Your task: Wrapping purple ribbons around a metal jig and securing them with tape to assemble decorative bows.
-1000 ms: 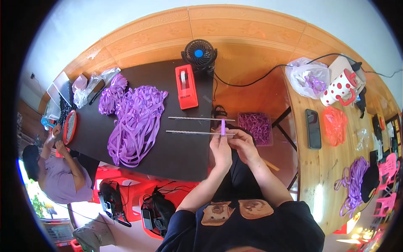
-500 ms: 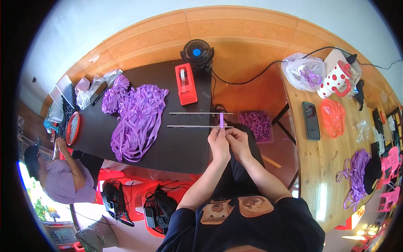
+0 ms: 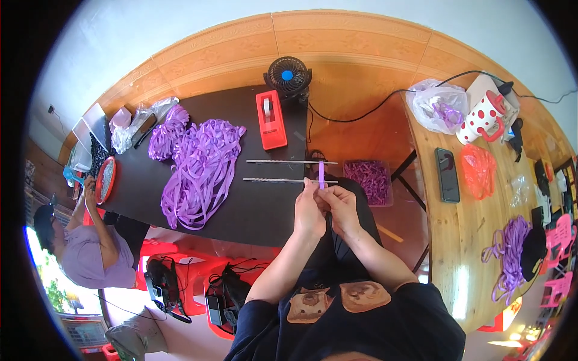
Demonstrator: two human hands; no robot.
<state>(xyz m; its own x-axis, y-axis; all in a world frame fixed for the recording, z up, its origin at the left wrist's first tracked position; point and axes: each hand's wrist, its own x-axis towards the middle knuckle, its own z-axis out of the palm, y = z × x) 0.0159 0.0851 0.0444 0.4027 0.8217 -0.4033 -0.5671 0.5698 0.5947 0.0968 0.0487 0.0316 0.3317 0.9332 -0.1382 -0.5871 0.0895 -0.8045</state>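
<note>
Two thin metal rods with twisted shafts, a far rod (image 3: 283, 161) and a near rod (image 3: 274, 180), lie parallel on the dark table and jut past its right edge. A purple ribbon (image 3: 321, 173) spans both rods near their free ends. My left hand (image 3: 309, 213) is closed at the near rod, its thumb up against the ribbon's lower end. Beside it, my right hand (image 3: 339, 207) pinches the ribbon just below the near rod. The fingers hide the ribbon's lower part.
A heap of purple ribbon (image 3: 201, 168) lies on the dark table (image 3: 253, 219), near a red tape dispenser (image 3: 272, 135) and a small black fan (image 3: 288, 76). A bin of purple pieces (image 3: 367, 180) stands below. Right, a wooden table (image 3: 448, 240) holds a phone (image 3: 447, 174). Another person (image 3: 96, 253) sits left.
My right hand has shifted slightly left and nearer the ribbon, its fingers now at the ribbon's lower end. My left thumb has risen to the near rod. The whole view has shifted slightly.
</note>
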